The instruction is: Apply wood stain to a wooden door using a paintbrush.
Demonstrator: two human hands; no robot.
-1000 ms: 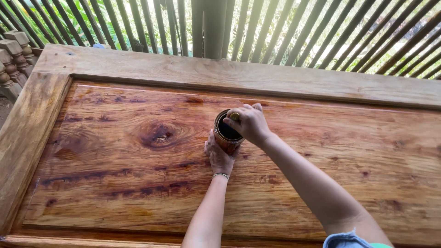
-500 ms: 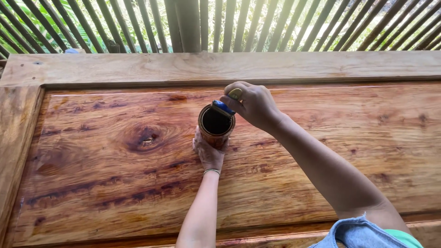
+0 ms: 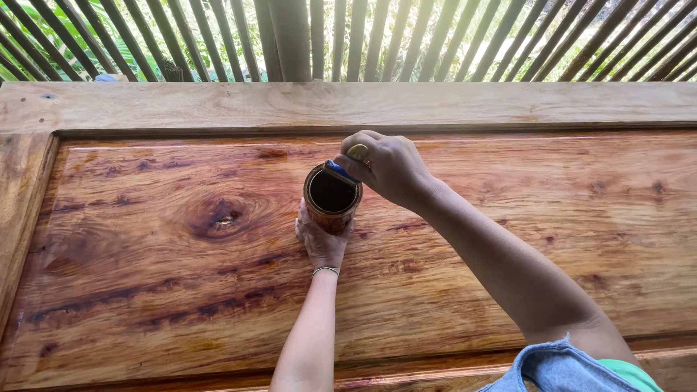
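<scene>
**Brush at the can's far rim**

I see my left hand [image 3: 322,243] gripping the can [image 3: 332,197] from below, holding it upright over the glossy wood panel [image 3: 167,290]. My right hand [image 3: 388,168] is clenched on a blue-handled brush [image 3: 340,172], which lies across the can's far-right rim. The can's open mouth faces me, just left of the right hand.
</scene>
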